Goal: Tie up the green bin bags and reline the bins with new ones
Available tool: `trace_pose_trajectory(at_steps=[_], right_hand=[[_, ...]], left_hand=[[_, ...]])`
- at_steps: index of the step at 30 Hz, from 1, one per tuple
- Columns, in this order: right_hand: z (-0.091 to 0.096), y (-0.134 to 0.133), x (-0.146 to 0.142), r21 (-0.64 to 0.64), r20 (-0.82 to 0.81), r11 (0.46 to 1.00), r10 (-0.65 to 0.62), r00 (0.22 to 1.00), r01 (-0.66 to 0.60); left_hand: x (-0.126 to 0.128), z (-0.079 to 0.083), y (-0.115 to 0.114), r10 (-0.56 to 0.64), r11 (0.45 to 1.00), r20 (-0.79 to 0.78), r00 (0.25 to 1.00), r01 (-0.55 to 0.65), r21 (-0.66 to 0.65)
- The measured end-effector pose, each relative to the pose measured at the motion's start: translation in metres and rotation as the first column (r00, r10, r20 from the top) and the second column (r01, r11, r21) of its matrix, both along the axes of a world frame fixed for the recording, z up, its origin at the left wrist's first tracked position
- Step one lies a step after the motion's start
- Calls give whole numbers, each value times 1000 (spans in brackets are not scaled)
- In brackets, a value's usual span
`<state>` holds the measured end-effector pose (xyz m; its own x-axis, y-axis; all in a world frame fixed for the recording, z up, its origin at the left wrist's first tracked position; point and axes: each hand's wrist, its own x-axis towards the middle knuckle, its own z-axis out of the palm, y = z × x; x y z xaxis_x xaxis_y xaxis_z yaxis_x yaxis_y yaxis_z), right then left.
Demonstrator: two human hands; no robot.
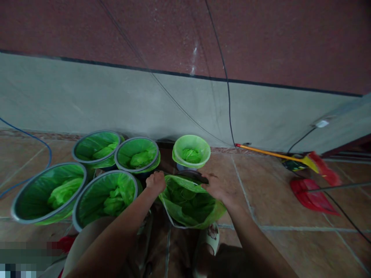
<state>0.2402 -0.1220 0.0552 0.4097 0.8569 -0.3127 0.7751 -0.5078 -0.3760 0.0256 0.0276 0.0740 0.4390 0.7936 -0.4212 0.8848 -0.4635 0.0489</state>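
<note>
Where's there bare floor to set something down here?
Bare tile floor lies between your right hand and the red dustpan, nearer than the orange broom handle. Your left is crowded: four grey-rimmed bins stand close together.

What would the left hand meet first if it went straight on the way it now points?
The left hand would probably meet the small bin by the wall, though depth is unclear: it may pass above.

Thin green bag, mouth open, creased, rim uneven, between the hands
</note>
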Motion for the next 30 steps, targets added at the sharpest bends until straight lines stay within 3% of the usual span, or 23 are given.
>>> trace_pose_trajectory(at_steps=[4, 9, 12, 15, 18, 25, 27, 30], right_hand=[[-21, 38, -18, -170, 21, 981, 97, 995, -92], [-33, 49, -27, -269, 71, 963, 40, 997, -20], [-18, 43, -17, -196, 68, 980, 60, 996, -46], [3, 33, -4, 8, 27, 999, 42, 999, -42], [17, 25, 1, 198, -35, 980, -6, 999, 12], [7, 11, -4, 284, -138, 951, -84, 987, 121], [4, 7, -1, 229, -27, 968, -95, 995, 99], [0, 5, 4, 6, 151, 998, -61, 987, 61]], left_hand=[[5, -3, -9, -104, 992, 76, 992, 99, 73], [10, -5, -17, -239, 970, 168, 956, 228, 86], [11, -6, -14, -256, 967, 137, 957, 253, 38], [11, -5, -10, -232, 973, 128, 964, 233, 8], [13, -4, -12, -224, 975, 195, 955, 219, 48], [20, -11, -21, -228, 973, 320, 920, 201, 114], [21, -14, -19, -227, 973, 309, 923, 207, 98], [22, -19, -15, -212, 977, 270, 939, 204, 57]])
